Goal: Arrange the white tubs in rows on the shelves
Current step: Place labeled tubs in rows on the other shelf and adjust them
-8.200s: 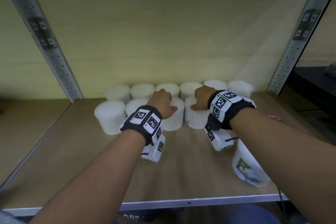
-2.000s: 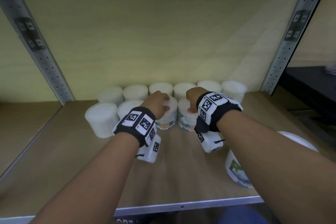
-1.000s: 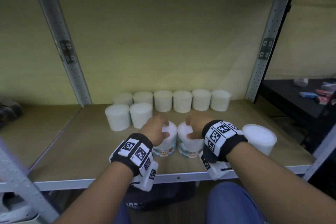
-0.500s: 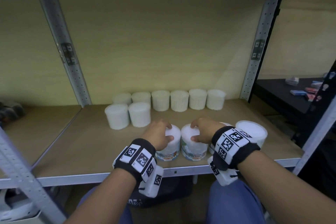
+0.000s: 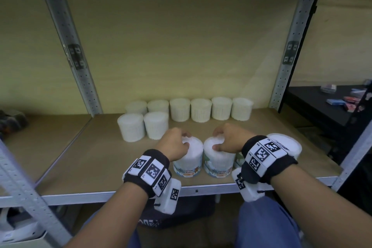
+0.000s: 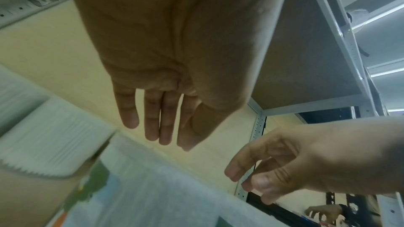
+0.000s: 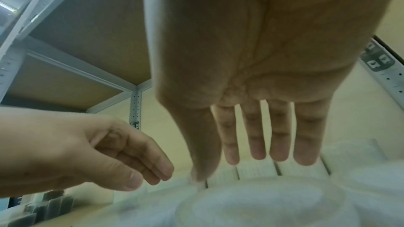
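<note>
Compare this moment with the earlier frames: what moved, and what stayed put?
The two labelled tubs, left tub and right tub, came from the second row forward to the shelf's front edge. The left hand and right hand now hover open above them. The back row and two left front tubs stayed.

Black wristbands w/ white b&w marker tiles; white cam boxes under wrists; blue trousers.
</note>
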The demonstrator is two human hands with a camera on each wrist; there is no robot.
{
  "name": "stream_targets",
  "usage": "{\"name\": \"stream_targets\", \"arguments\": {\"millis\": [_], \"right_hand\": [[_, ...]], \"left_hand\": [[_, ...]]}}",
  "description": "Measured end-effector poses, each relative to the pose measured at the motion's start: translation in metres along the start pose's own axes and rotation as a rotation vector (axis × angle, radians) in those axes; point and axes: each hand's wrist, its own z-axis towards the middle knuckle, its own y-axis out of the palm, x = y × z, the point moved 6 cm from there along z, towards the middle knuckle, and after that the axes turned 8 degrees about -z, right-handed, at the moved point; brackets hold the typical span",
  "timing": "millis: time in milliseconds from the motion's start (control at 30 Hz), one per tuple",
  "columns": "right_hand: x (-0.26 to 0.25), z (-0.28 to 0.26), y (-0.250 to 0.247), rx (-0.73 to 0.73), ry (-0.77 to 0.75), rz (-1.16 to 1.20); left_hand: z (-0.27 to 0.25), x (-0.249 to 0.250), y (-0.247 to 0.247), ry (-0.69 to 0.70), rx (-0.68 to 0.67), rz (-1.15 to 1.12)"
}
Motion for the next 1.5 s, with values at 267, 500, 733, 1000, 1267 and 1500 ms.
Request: {"name": "stream_targets", "arguments": {"millis": [267, 500, 733, 1000, 1267, 1500], "right_hand": [[-0.040, 0.028, -0.025, 0.092, -0.071, 0.115], [-0.106, 0.073, -0.040, 0.113, -0.185, 0.048], [-0.157, 0.128, -0.034, 0.060, -0.212, -0.040], [-0.181, 0.172, -0.023, -0.003, -0.180, -0.172], [-0.183, 0.190, 0.001, -0.096, -0.139, -0.292], [-0.182, 0.197, 0.003, -0.093, -0.105, -0.264]], "left_hand": [[0.011, -0.034, -0.045, -0.062, 0.050, -0.009], [0.019, -0.084, -0.094, -0.164, 0.111, 0.028], [0.042, -0.128, -0.127, -0.233, 0.123, 0.099], [0.066, -0.160, -0.132, -0.272, 0.062, 0.162], [0.083, -0.167, -0.123, -0.260, 0.021, 0.197], [0.084, -0.165, -0.121, -0.247, 0.044, 0.222]]}}
